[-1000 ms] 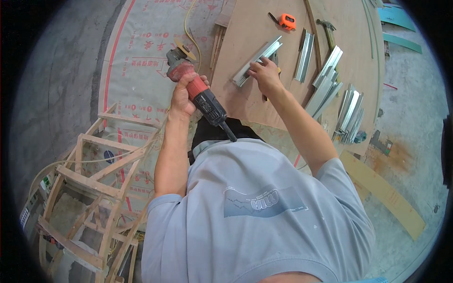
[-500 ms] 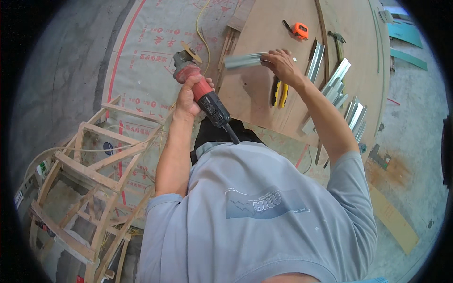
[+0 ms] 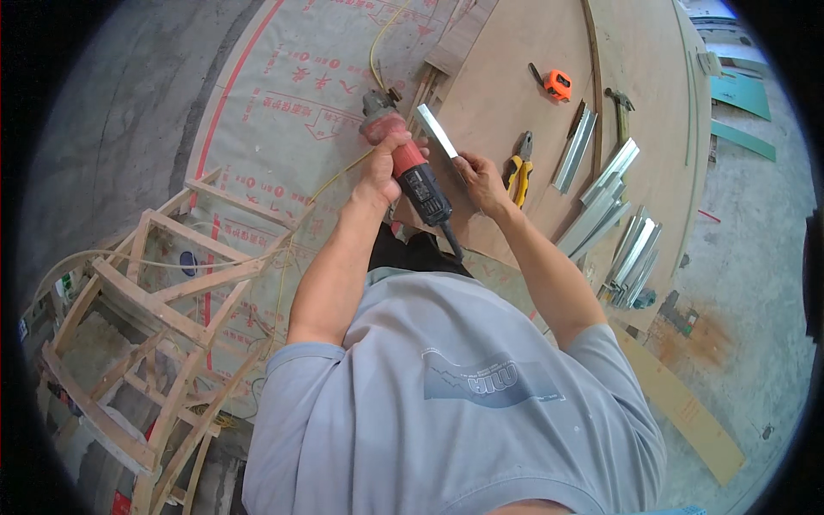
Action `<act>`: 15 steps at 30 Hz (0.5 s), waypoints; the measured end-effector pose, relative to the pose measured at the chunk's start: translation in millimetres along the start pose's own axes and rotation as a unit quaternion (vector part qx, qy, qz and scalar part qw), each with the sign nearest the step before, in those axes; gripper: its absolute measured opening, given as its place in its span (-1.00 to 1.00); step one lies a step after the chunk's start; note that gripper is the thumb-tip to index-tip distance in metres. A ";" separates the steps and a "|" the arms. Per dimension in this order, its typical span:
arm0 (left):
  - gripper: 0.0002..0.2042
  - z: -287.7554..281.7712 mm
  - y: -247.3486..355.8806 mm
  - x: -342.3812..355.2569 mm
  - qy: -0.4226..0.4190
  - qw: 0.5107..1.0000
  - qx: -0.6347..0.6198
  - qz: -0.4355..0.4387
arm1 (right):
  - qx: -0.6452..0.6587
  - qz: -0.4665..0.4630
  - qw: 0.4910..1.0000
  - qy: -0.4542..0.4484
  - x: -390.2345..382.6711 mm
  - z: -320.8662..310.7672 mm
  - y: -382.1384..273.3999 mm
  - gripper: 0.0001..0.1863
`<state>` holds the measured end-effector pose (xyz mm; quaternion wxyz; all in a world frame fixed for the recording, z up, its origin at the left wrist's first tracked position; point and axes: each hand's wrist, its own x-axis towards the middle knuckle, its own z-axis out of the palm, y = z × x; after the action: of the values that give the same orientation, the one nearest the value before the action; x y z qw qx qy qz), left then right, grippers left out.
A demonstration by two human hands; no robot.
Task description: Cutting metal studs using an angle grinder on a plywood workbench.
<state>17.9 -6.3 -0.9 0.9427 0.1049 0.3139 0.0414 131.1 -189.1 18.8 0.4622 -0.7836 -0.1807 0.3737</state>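
My left hand (image 3: pixel 384 167) is wrapped round the red and black body of an angle grinder (image 3: pixel 421 184), its head pointing away from me and its cord trailing toward my waist. In my right hand (image 3: pixel 483 182) is a short silvery metal channel (image 3: pixel 436 129), gripped near its closer end and slanting up toward the left. The channel's far end lies just right of the grinder's head, with a small gap between them. Yellow and black pliers (image 3: pixel 519 167) rest on the wooden board right beside my right hand.
On the wooden board (image 3: pixel 481 81) lie an orange tape measure (image 3: pixel 558 84), a hammer (image 3: pixel 620 112), a single metal channel (image 3: pixel 577 148) and several stacked metal channels (image 3: pixel 631 257). A wooden frame (image 3: pixel 154 300) stands at left. A yellow cord (image 3: pixel 339 176) crosses the printed floor sheet (image 3: pixel 287 94).
My right hand has come down and left, and the channel has swung from roughly level to a steep slant. The grinder has shifted right, closer to the channel; its disc now shows edge-on.
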 end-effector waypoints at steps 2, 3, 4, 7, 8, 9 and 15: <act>-0.65 17.3 -3.9 1.9 0.028 0.999 0.005 0.018 | 0.011 0.000 1.000 0.003 3.2 -2.1 10.2 -0.67; -0.68 15.4 -8.3 8.5 0.007 0.999 0.002 0.032 | 0.021 0.000 1.000 0.005 4.9 -3.6 14.8 -0.67; -0.68 16.4 -10.7 9.6 0.009 0.999 0.000 0.036 | 0.020 -0.001 1.000 0.001 4.5 -3.1 13.3 -0.67; -0.68 20.2 -16.7 15.7 0.030 0.994 0.024 0.107 | 0.000 0.019 1.000 -0.007 5.0 -3.2 14.0 -0.67; -0.68 19.9 -18.5 17.0 0.030 0.993 0.022 0.110 | 0.014 0.013 1.000 -0.009 7.6 -3.2 18.8 -0.67; -0.67 19.7 -19.7 18.7 0.035 0.992 0.025 0.115 | 0.027 0.007 1.000 -0.011 9.4 -3.4 23.3 -0.66; -0.64 25.5 -18.5 11.8 0.039 0.987 0.040 0.153 | 0.076 0.030 0.997 -0.012 5.5 2.5 15.4 -0.68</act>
<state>42.9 -27.1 8.1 0.9075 0.1873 0.3318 0.1771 131.8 -192.0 2.5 0.5069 -0.7469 -0.1334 0.4092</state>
